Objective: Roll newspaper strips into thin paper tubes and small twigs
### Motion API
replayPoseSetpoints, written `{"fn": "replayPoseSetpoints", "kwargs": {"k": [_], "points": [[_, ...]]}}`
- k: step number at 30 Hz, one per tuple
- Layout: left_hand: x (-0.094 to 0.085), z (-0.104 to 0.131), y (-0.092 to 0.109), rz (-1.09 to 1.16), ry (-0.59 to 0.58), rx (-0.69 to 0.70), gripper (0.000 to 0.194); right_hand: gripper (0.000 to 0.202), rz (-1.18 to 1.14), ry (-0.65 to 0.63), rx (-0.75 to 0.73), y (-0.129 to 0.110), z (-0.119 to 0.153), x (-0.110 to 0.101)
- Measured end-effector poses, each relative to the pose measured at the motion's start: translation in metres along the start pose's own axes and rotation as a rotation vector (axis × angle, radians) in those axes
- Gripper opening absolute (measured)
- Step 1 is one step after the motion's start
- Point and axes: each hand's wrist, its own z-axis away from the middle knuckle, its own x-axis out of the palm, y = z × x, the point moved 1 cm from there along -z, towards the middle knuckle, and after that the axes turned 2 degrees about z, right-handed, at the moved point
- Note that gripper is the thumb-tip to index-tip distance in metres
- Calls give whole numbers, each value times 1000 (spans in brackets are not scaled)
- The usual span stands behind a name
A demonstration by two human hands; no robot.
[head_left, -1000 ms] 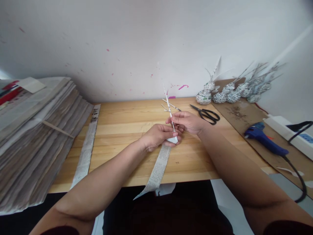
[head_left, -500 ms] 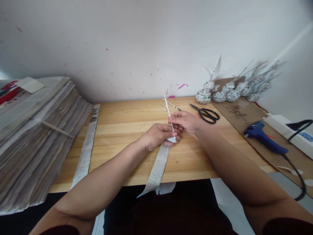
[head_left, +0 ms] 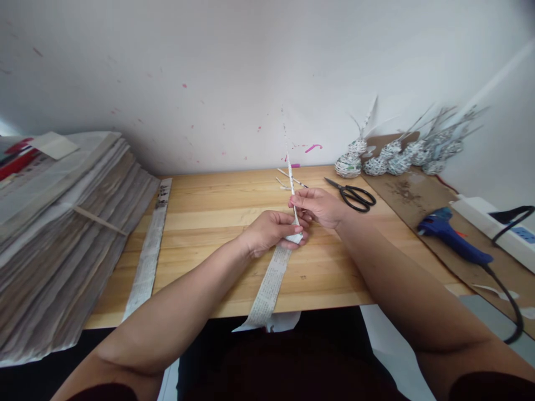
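Note:
My left hand (head_left: 271,231) pinches a printed paper strip (head_left: 267,287) where it turns into a thin rolled paper stick (head_left: 291,177). The strip's flat tail runs down toward me and hangs over the table's front edge. My right hand (head_left: 320,207) is closed round the stick just above, its thumb and forefinger on it. The stick points up, its thin tip in front of the wall. Behind my hands, short thin paper sticks (head_left: 298,182) lie on the table. Black scissors (head_left: 355,195) lie right of them.
A tied newspaper stack (head_left: 83,223) stands at the left, beside another paper strip (head_left: 150,245). Woven paper gourd shapes (head_left: 349,162) stand at the back right. A blue glue gun (head_left: 455,236) lies on brown board (head_left: 407,195), near a white power strip (head_left: 497,228).
The rolled stick has swung from leaning left to nearly upright, its tip moving right. Both hands have stayed almost in place, still closed on the paper.

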Motion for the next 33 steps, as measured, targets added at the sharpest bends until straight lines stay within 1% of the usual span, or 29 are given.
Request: {"fn": "replayPoseSetpoints", "kwargs": {"k": [2,4,9,11,13,17,19,22,26,31,33], "points": [[0,0,0,0,-9,5,28,32,-6,9,9,-1,0,1],[1,0,0,-5,-14,17,28,34,33,51,3,-2,0,2],[3,0,0,-72,25,30,22,33,207,201,-109,-5,1,7],[2,0,0,-68,22,39,20,32,194,201,-120,-6,2,6],[0,0,1,-45,7,30,22,30,152,112,-79,-6,3,4],[-3,2,6,21,-32,-11,27,34,68,-188,17,-6,7,-3],[-3,3,7,51,-65,-16,27,31,14,-260,27,-5,8,-5],[-2,4,8,64,-104,-30,26,27,-45,-287,37,-3,7,-5],[1,5,9,53,-98,-32,23,24,-76,-274,49,-1,6,-5],[3,9,12,109,-210,-56,24,31,-144,-315,46,0,8,-4],[3,9,13,119,-222,-61,25,32,-151,-309,40,1,7,-4]]}}
